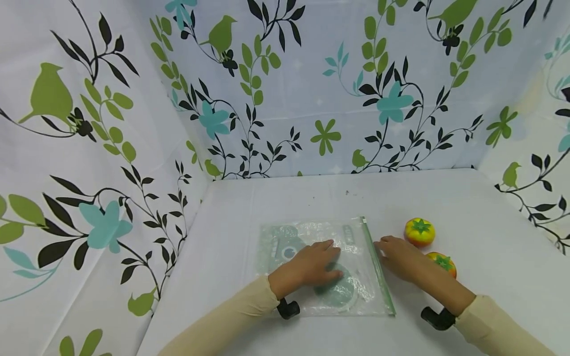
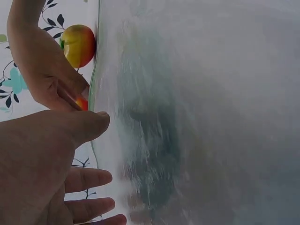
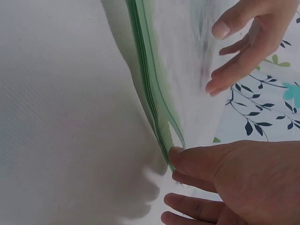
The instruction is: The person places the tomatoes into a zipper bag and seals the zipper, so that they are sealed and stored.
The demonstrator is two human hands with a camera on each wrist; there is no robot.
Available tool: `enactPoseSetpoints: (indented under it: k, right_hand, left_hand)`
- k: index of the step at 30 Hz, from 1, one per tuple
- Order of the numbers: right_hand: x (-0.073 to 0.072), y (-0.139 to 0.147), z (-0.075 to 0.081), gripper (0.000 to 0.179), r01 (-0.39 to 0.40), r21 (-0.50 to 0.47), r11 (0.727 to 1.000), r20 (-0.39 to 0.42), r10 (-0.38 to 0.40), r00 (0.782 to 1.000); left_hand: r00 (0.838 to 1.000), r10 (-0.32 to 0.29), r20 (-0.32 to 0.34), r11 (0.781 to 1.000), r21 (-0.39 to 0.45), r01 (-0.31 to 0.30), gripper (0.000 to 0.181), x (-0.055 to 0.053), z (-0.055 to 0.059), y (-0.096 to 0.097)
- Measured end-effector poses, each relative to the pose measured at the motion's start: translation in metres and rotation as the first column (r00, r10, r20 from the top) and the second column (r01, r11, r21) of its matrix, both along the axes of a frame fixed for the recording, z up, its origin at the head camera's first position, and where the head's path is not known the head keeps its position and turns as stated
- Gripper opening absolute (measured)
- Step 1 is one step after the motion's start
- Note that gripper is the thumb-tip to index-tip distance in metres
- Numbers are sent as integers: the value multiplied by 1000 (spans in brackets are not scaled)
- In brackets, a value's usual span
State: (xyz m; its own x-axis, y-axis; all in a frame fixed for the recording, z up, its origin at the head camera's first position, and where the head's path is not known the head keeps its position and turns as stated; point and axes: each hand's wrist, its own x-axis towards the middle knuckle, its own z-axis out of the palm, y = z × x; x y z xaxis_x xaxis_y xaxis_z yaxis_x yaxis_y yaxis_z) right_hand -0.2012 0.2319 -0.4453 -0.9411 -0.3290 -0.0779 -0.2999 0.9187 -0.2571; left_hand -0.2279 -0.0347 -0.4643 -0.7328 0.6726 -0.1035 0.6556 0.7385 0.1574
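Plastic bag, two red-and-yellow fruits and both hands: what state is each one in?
Plastic bag: spread out
Green edge: strips partly separated
Far fruit: green top facing up
Near fruit: partly hidden
Left hand: fingers extended, over the bag
Right hand: pinching the green edge

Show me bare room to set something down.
Bare room: the white table left of the clear green-edged plastic bag, and between the bag and the leaf-printed fabric behind. Crowded: the bag's right side, with the right hand and two round red-yellow fruits; the left hand is over the bag.
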Motion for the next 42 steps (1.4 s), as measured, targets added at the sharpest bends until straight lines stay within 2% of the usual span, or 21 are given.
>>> enactPoseSetpoints:
  k: [8, 14, 18, 22, 28, 33, 37, 42]
  right_hand:
    - [3, 3, -4, 40, -8, -12, 1000, -30, 8, 1000]
    - [5, 3, -8, 44, -29, -9, 1000, -32, 29, 999]
    - [6, 2, -8, 47, -75, -4, 997, -33, 74, 997]
    - [6, 3, -5, 48, -110, 3, 994, -25, 110, 994]
    - [9, 3, -4, 48, -106, 43, 993, 4, 106, 994]
    - [15, 3, -4, 51, -104, 47, 994, 41, 102, 994]
    - [19, 4, -4, 58, -102, 32, 994, 53, 100, 994]
    - [21, 4, -6, 64, -84, 13, 996, 63, 83, 995]
  left_hand:
    - [1000, -11, -18, 999, -36, 10, 55, 4, -1, 18]
    - [997, -8, -79, 998, -63, 3, 50, 5, -1, 24]
    - [993, 23, -119, 996, -83, -33, 53, 6, -1, 29]
    - [986, 64, -154, 993, -93, -79, 64, 5, -1, 37]
    - [978, 152, -143, 977, -130, -171, 84, 3, -1, 50]
    - [971, 199, -132, 964, -151, -218, 94, 4, 1, 60]
    - [959, 233, -161, 953, -157, -258, 97, 5, 1, 68]
    - [945, 255, -203, 933, -205, -296, 103, 4, -1, 81]
